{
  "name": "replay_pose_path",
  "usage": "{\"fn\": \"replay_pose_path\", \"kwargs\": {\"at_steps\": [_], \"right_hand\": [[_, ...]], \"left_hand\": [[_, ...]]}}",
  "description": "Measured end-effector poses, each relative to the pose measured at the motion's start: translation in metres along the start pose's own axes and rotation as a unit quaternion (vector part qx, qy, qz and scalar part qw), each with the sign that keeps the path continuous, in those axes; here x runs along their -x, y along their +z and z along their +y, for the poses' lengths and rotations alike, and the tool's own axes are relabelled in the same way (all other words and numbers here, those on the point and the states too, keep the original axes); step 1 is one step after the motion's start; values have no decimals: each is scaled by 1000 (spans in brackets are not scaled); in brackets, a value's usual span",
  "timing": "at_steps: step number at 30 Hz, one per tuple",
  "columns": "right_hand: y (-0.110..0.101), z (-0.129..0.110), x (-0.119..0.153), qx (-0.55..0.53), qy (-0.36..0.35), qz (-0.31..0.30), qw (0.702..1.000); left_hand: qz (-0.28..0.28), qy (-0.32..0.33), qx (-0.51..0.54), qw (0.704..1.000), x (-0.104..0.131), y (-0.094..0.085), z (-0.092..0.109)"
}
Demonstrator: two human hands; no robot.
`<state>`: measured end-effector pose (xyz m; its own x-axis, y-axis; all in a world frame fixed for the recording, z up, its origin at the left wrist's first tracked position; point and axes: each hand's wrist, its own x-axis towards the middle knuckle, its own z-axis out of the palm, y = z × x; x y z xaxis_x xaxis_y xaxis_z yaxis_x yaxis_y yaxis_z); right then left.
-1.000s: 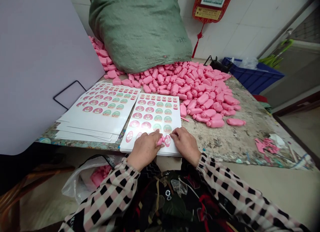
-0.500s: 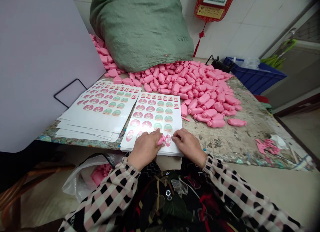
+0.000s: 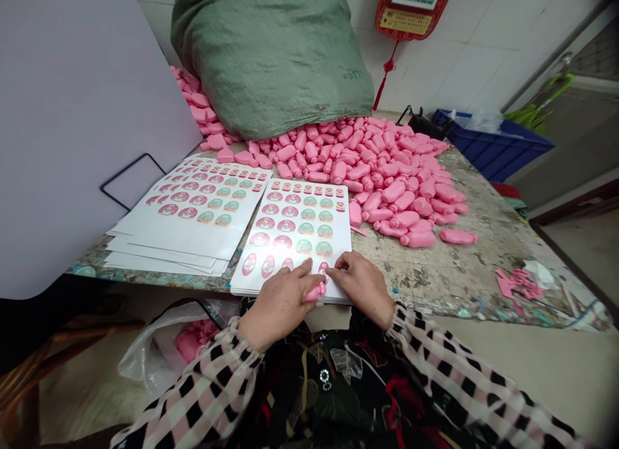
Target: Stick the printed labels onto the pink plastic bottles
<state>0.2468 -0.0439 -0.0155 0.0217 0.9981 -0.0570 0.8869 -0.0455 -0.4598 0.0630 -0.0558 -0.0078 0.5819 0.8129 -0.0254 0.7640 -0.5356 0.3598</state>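
Note:
My left hand (image 3: pixel 285 294) is closed around a small pink plastic bottle (image 3: pixel 315 292), whose end shows past the fingers. It rests low on a sticker sheet (image 3: pixel 304 288) that tops a stack at the table's front edge. My right hand (image 3: pixel 362 282) has thumb and forefinger pinched at the edge of an oval pink sticker (image 3: pixel 324 266) in the bottom row; whether the edge is lifted cannot be made out. Rows of pink and green stickers (image 3: pixel 305 228) run above the hands.
More sticker sheets (image 3: pixel 193 233) lie in a stack to the left. A heap of pink bottles (image 3: pixel 382 171) spreads behind, below a green sack (image 3: pixel 275 62). Pink scraps (image 3: pixel 520 282) lie at right. A blue crate (image 3: pixel 493 146) stands beyond the table.
My left hand has turned slightly and drawn the pink bottle down, away from the oval sticker. My right fingertips have moved left onto that sticker's edge.

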Motion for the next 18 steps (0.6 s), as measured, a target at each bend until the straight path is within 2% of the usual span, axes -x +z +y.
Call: {"fn": "replay_pose_path", "kwargs": {"at_steps": [4,9,18], "right_hand": [[-1,0,0,-6,1,0,1000],[-1,0,-1,-11,-1,-5,1000],[-6,-8,2,5,-28,13,1000]], "left_hand": [[-31,-14,-20,999,9,6,15],[-27,-67,-57,996,10,15,33],[-18,-66,-109,992,10,19,35]]}}
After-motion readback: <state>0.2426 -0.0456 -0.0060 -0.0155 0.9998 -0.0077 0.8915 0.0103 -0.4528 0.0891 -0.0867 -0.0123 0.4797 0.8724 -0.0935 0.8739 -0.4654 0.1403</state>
